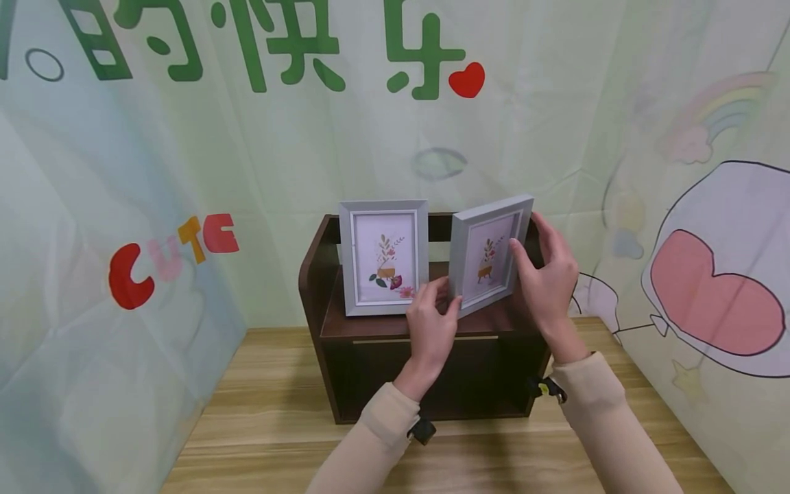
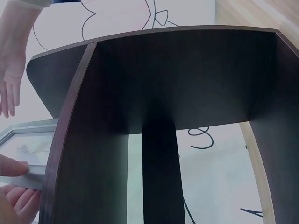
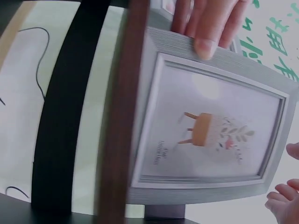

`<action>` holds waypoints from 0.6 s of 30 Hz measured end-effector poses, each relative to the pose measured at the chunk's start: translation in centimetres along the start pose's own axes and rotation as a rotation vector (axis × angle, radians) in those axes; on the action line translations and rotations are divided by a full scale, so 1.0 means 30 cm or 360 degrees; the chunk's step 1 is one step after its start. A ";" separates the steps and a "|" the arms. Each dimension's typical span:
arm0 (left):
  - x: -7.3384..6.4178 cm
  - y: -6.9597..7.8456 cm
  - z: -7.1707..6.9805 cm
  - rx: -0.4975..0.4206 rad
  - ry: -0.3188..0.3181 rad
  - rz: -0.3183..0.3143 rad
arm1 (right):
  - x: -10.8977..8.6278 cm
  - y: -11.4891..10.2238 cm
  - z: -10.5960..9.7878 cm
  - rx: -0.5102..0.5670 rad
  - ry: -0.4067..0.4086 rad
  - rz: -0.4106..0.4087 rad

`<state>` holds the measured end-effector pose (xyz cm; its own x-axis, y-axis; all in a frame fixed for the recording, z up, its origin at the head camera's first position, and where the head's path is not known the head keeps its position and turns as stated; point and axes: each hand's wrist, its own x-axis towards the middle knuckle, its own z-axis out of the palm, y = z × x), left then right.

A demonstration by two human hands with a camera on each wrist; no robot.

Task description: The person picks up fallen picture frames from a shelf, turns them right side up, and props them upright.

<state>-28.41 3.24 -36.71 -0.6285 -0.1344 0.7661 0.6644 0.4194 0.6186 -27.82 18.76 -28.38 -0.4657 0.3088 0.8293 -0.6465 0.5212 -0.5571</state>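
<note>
A grey picture frame [image 1: 487,254] with a potted-plant print stands angled on the upper shelf of a dark brown wooden rack [image 1: 370,329]. My left hand [image 1: 432,319] pinches its lower left side, with the thumb [image 3: 204,46] on the front. Beside the upper right edge is my right hand [image 1: 552,274], its fingers extended. A small gap shows between those fingers [image 3: 278,200] and the frame in the right wrist view. To the left, a second grey frame [image 1: 385,257] with a similar print and a flower at its lower corner stands upright on the same shelf.
The rack sits on a wood-grain table [image 1: 247,398]; its side panel [image 1: 317,274] rises left of the frames. An open lower compartment [image 1: 432,381] lies under the shelf. A printed cloth backdrop [image 1: 531,137] surrounds the table at the back and sides.
</note>
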 end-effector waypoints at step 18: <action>-0.007 0.008 0.022 0.0040 0.0083 0.0094 | 0.076 -0.104 0.008 0.0182 -0.0266 -0.0288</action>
<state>-28.38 3.96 -36.83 -0.5665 -0.1550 0.8094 0.6888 0.4501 0.5683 -27.02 17.63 -24.76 -0.4236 0.0781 0.9025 -0.7878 0.4600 -0.4096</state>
